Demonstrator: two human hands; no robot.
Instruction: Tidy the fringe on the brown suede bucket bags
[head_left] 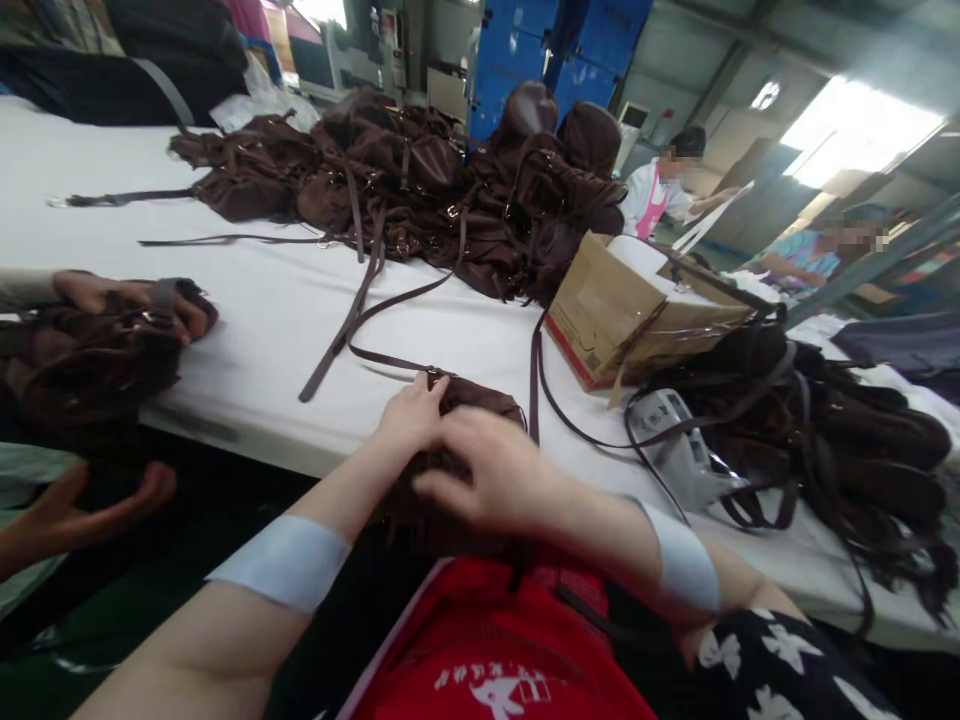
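A dark brown bag (484,397) with a long strap lies at the table's front edge, close to my body. My left hand (411,418) grips its upper left side near a small metal fitting, fingers bent over it. Over the bag's front is my right hand (499,470), its fingers curled and smeared by motion; whether they hold any of the bag is unclear. Much of the bag is hidden behind both hands. Its strap (390,357) appears to loop away to the left across the white table (262,345).
A large heap of brown bags (405,170) covers the table's far side. To the right are an open cardboard box (607,310), a grey-white device (671,440) and more brown bags (817,440) with trailing straps. At left, a co-worker's hand (187,315) holds another bag (97,350).
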